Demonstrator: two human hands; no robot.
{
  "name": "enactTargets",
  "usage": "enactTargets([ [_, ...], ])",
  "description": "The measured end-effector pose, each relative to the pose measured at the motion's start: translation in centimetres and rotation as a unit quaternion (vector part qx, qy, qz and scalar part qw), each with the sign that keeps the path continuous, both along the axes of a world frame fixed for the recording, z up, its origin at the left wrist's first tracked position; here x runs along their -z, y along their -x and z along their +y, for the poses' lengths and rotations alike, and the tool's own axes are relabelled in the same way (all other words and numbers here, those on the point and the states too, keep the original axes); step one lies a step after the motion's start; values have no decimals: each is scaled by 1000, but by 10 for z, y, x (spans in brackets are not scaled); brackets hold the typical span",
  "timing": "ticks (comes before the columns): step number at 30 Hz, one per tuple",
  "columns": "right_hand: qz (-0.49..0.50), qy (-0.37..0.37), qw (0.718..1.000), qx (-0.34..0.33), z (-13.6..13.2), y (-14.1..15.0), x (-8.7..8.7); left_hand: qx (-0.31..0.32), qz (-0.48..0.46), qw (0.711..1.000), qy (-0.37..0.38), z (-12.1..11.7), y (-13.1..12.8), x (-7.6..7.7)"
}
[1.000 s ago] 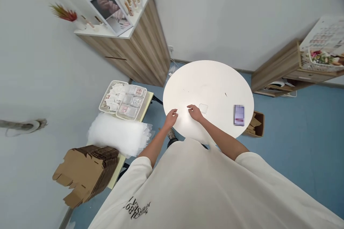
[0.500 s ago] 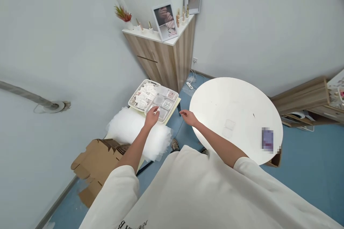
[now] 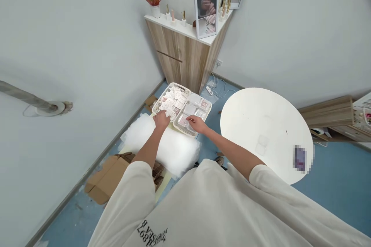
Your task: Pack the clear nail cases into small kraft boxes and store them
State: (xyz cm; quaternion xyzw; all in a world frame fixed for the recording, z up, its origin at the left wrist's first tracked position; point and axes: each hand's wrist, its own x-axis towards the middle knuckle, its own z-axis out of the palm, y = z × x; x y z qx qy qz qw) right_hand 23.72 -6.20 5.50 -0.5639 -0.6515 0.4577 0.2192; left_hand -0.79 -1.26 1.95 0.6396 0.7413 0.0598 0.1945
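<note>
My left hand (image 3: 161, 119) rests at the near edge of a white slotted basket (image 3: 168, 89) full of small white packets, its fingers curled among them; what they hold is hidden. My right hand (image 3: 196, 122) reaches over a clear plastic tray (image 3: 207, 105) with several small clear boxes, its fingers bent down onto one near the front. Both containers sit side by side on a low yellow surface. A small clear box (image 3: 262, 144) lies on the round white table (image 3: 261, 115) to my right.
A stack of white bubble-wrap bags (image 3: 171, 148) lies just in front of the containers, with flat cardboard boxes (image 3: 108, 177) beyond it on the left. A wooden cabinet (image 3: 185, 56) with picture frames stands behind. A blurred card (image 3: 300, 159) lies on the table.
My view and body have turned left, away from the round table. Both hands left the table and moved to the basket and the clear tray.
</note>
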Motion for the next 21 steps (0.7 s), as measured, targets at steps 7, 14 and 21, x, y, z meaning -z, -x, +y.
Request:
enactTargets([
  [7,-3,-2,1000,-4,16,20,13,15,61,998,5,21,-11,18],
  [14,-4,22,1000,-3,22,25,13,15,68,998,0,30,-17,26],
  [21,13,27,1000,9,24,26,14,-7,31,999,-17,27,-21,18],
])
